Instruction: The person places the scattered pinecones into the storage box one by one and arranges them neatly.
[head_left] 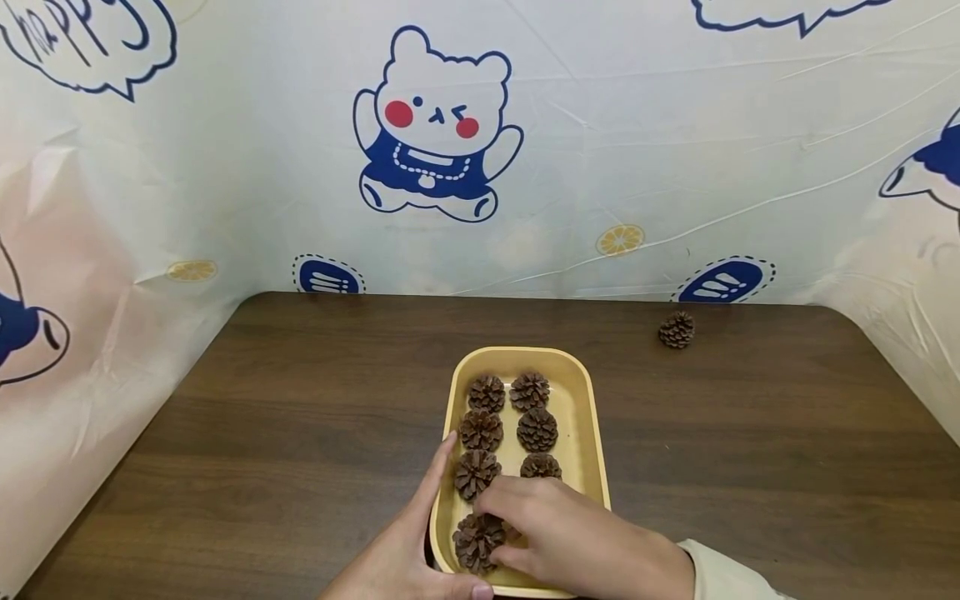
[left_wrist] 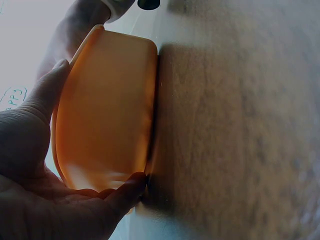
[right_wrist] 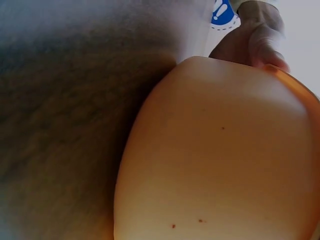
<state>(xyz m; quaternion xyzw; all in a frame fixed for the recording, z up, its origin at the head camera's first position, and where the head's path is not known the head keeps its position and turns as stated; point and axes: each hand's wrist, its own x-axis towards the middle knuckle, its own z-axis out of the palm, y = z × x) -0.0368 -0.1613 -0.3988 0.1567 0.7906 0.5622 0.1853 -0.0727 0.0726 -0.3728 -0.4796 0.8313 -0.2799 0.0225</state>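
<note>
A yellow rectangular tray (head_left: 597, 450) stands lengthwise on the table, with several brown pine cones (head_left: 537, 429) in two columns inside. My left hand (head_left: 405, 542) grips the tray at its near left corner; one finger runs up along the left side and the thumb lies at the near rim. In the left wrist view, fingers reach down the outer wall (left_wrist: 110, 110) to its base. My right hand (head_left: 573, 533) is inside the tray, its fingers and thumb curled around the nearest pine cone (head_left: 477, 543) of the left column. The hand hides the tray's near right part.
One loose pine cone (head_left: 677, 330) lies near the back edge of the dark wooden table (head_left: 300, 417), to the right. A pale printed cloth (head_left: 600, 150) with a cartoon bear hangs behind the table and along both sides.
</note>
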